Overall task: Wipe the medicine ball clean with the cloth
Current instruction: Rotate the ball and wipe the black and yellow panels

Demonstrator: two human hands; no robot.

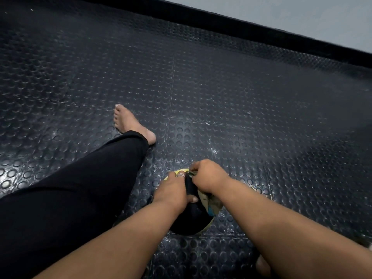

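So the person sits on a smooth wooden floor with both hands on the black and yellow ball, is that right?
Not quite. The floor is dark rubber matting with raised round studs, not smooth wood, as the head view shows. The rest holds: the left hand and right hand are both on the black and yellow ball.

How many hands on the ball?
2. Left hand rests on the medicine ball at its left side; right hand pinches the cloth at its top.
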